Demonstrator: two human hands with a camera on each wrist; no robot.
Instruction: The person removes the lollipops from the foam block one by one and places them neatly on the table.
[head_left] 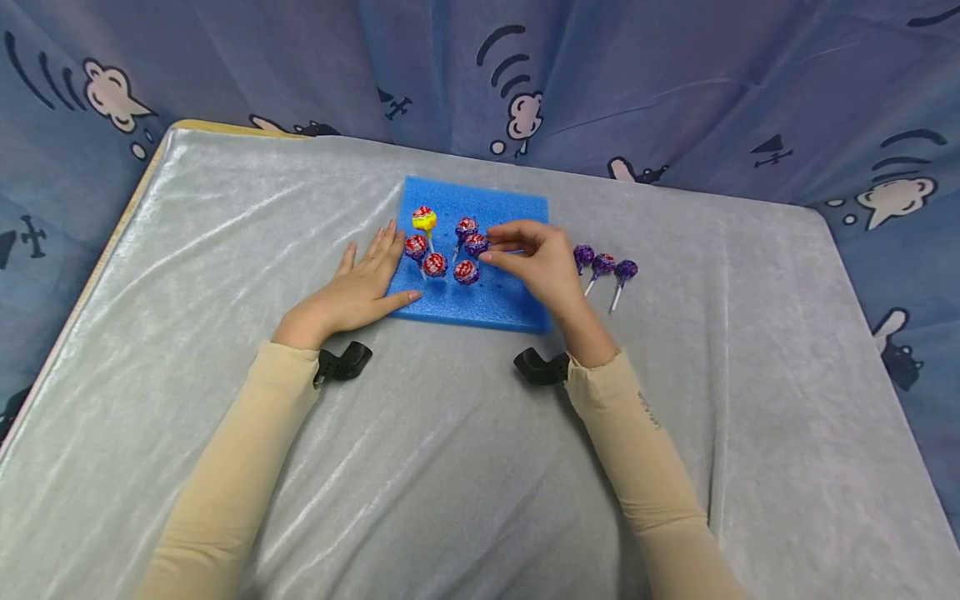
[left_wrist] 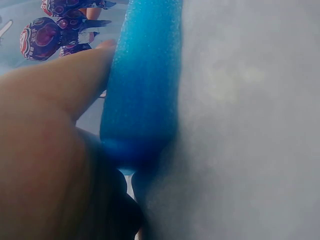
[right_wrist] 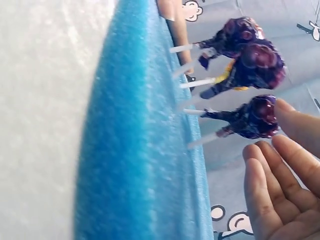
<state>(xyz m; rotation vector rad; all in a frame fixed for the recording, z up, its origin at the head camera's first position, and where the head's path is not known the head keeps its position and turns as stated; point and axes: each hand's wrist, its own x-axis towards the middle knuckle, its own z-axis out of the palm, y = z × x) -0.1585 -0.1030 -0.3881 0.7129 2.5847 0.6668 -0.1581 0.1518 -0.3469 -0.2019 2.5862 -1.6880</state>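
Note:
On the table lies a blue foam block (head_left: 480,312) with several wrapped lollipops standing in it by their white sticks, among them one with a yellow wrapper (head_left: 424,220). My left hand (head_left: 352,287) rests palm down along the block's left edge, fingers straight and thumb over the near left part. With thumb and forefinger, my right hand (head_left: 536,254) pinches the head of a purple lollipop (head_left: 476,244) whose stick reaches the foam. The right wrist view shows this purple lollipop (right_wrist: 260,117) between the fingertips; its other fingers are loosely bent.
Three more purple lollipops (head_left: 603,264) lie on the grey cloth (head_left: 750,333) right of the block, partly behind my right hand. A blue patterned curtain (head_left: 675,83) hangs behind the table. Black wrist mounts (head_left: 345,362) stick out from both cuffs.

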